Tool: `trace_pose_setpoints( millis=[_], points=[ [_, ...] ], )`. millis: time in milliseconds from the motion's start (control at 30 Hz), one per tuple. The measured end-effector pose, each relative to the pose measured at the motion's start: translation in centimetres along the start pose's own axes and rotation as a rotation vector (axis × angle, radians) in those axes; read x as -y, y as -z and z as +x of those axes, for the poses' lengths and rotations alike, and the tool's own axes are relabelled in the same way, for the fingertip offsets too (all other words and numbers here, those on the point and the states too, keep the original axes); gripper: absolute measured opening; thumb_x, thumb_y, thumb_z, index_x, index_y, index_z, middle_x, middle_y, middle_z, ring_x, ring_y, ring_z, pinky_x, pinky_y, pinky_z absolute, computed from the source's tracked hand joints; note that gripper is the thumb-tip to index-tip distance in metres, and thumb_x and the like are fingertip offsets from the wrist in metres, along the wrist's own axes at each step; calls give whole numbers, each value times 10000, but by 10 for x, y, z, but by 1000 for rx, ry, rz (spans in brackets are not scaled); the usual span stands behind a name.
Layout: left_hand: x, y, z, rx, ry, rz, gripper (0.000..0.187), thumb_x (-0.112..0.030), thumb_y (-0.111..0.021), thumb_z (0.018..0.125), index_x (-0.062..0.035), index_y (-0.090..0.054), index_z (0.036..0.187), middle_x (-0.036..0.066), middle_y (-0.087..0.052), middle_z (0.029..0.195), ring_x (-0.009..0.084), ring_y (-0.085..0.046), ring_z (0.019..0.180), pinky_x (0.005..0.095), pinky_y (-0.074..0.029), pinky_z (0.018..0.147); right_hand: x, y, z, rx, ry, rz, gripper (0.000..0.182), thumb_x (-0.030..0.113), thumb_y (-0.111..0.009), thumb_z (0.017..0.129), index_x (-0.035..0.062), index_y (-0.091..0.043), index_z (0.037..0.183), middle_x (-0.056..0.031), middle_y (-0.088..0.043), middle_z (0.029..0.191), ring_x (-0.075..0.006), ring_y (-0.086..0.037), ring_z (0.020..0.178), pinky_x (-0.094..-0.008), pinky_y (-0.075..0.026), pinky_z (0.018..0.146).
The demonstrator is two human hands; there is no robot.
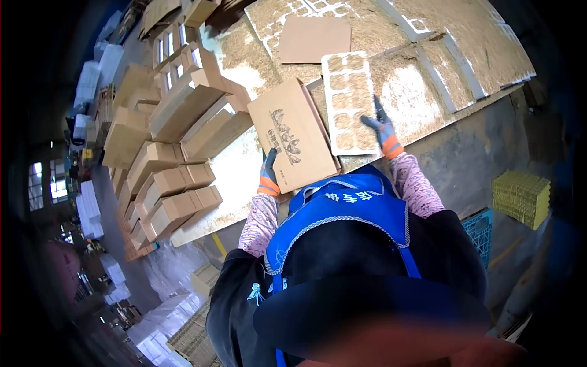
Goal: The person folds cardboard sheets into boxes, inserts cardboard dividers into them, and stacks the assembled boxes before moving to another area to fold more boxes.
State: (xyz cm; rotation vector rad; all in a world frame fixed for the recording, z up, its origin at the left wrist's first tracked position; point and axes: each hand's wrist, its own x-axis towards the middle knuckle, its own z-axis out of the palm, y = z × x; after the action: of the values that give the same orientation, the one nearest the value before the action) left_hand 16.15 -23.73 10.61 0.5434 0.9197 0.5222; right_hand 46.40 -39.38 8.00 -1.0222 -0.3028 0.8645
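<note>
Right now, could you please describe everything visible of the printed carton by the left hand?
The carton is brown, apparently cardboard, and shallow, its broad upper face bearing a dark illustration and characters. It sits slanted at the near edge of the worktable; the gloved left hand touches its left edge. Its inside is hidden.

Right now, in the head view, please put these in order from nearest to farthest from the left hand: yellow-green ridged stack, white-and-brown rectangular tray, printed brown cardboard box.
From the left hand:
1. Printed brown cardboard box: at the hand, by its left edge.
2. White-and-brown rectangular tray: right of the box.
3. Yellow-green ridged stack: far right.
</note>
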Motion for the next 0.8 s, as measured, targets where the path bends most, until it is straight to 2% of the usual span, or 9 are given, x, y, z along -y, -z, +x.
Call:
trace_pose_setpoints(
  millis=[300, 400, 467, 500, 567, 600, 633, 733, 800],
  points=[
    [-4, 8, -8, -8, -59, 23, 407, -267, -547, 887, -46, -489, 1224, 98, -626, 1016, 227, -633, 853, 345, -544, 725, -43, -71, -10, 384, -245, -38, 753, -39, -656, 759, 66, -286, 1407, -79, -337, 1419, -156, -345, 1266, -283, -359, 1012],
    [18, 35, -3, -26, 20, -178, 401, -263, -549, 886, -65, -485, 1229, 103, -623, 1031, 245, -631, 862, 364, -543, 729, -73, -75, -3, 371, -130, -215, 710, 90, -670, 792, 119, -314, 1405, -107, -367, 1401, -194, -353, 1275, -301, -344, 1019],
    [35, 54, 3, -105, 55, -224, 405, -234, -575, 875, -72, -480, 1234, 104, -616, 1044, 243, -626, 875, 375, -538, 733, -87, -66, 10, 491, -232, -779, 668, 279, -619, 834, 106, -311, 1401, -153, -389, 1379, -256, -377, 1266, -360, -325, 1031],
    [53, 77, 18, -165, 2, -130, 425, -218, -606, 856, -69, -480, 1234, 99, -613, 1048, 236, -625, 869, 370, -538, 723, -84, -64, 18, 492, -235, -779, 668, 279, -619, 834, 106, -311, 1401, -153, -389, 1379, -256, -377, 1266, -360, -325, 1031],
    [44, 48, 8, -127, -200, -39, 437, -214, -633, 838, -91, -484, 1231, 88, -615, 1019, 231, -628, 842, 362, -542, 701, -69, -64, 35, 697, -153, -1339, 617, 391, -570, 842, 128, -379, 1366, -198, -436, 1316, -313, -427, 1206, -376, -324, 1025],
    [38, 47, 10, -127, -203, -41, 437, -214, -633, 838, -91, -484, 1231, 88, -615, 1019, 231, -628, 842, 362, -542, 701, -73, -59, 46, 575, 154, -1356, 586, 398, -562, 838, 107, -427, 1329, -209, -484, 1236, -346, -448, 1155, -392, -335, 1011],
    [37, 48, 10, -133, -132, -64, 441, -211, -634, 837, -98, -478, 1233, 88, -610, 1019, 225, -624, 845, 357, -540, 696, -63, -64, 68, 451, 202, -1278, 588, 493, -503, 839, 178, -432, 1330, -186, -442, 1303, -342, -399, 1213, -417, -319, 1015],
    [48, 75, 19, -142, 31, -157, 443, -199, -627, 839, -106, -463, 1241, 90, -598, 1026, 210, -613, 861, 346, -535, 691, -23, -90, 153, 121, 699, -1545, 749, 379, -673, 701, 148, -380, 1350, -158, -376, 1370, -318, -336, 1270, -437, -259, 1053],
    [53, 85, 22, -145, 122, -212, 443, -190, -619, 844, -108, -454, 1246, 92, -591, 1033, 201, -606, 874, 341, -532, 691, -4, -96, 204, 68, 714, -1828, 781, 373, -673, 702, 168, -337, 1376, -144, -337, 1404, -302, -263, 1322, -438, -213, 1078]
  ],
)
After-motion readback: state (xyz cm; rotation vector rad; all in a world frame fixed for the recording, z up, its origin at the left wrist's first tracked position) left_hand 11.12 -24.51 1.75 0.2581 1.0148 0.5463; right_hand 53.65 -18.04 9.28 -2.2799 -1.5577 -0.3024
